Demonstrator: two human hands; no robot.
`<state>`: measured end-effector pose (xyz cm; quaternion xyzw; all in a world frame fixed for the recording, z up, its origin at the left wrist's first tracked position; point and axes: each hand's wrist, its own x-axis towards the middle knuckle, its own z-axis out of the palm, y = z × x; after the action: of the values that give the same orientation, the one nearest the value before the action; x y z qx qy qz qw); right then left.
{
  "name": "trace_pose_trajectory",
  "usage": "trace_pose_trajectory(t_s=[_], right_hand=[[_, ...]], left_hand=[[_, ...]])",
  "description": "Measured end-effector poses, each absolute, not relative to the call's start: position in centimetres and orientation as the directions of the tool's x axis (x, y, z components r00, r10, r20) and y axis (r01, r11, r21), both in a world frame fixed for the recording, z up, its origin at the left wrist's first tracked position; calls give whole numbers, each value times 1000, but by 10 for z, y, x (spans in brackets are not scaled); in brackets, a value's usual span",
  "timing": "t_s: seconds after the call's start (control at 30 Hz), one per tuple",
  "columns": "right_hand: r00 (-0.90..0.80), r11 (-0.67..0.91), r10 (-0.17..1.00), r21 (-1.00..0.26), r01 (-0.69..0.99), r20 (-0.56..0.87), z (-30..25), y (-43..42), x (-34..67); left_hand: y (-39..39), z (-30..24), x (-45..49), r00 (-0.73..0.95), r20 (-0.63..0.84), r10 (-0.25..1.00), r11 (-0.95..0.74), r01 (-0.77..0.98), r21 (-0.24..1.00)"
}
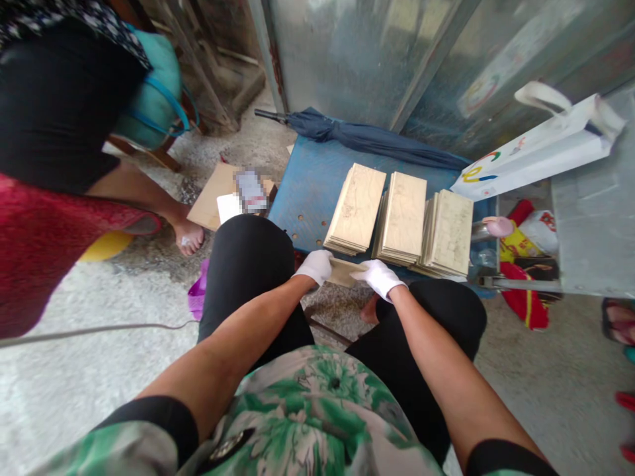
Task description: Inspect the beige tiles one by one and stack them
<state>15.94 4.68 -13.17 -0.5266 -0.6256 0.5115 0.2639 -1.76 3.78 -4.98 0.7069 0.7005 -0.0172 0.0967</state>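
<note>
Between my knees I hold a thin wooden board (342, 272) with both hands. My left hand (316, 266), in a white glove, is closed on the board's left end. The right end is pinched by my right hand (379, 276), gloved in white too. Just beyond my hands, three stacks of similar thin boards lie on a blue bench: a left stack (356, 208), a middle stack (403, 215) and a right stack (449, 231). Each stack leans a little, its edges uneven.
A folded dark umbrella (367, 137) lies along the back of the blue bench (302, 192). A white paper bag (536, 152) stands at the right, near a box of odds and ends. Another person sits at the left, one bare foot (189, 237) beside flat cardboard (213, 192).
</note>
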Motion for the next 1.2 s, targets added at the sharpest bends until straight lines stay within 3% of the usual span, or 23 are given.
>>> trace_pose_trajectory(t_s=[0.2,0.43,1.2], right_hand=[[-391,105,900,-776,622,-192,-133,55,152],[-400,150,891,-692,706,-215,-139,59,143],[-263,44,939,-681,731,-221,-129,60,131]], left_hand=[[34,-55,-19,90,-241,966,-99,995,-25],[40,-67,-24,66,-287,956,-92,993,-79],[45,-71,-20,-89,-251,964,106,993,54]])
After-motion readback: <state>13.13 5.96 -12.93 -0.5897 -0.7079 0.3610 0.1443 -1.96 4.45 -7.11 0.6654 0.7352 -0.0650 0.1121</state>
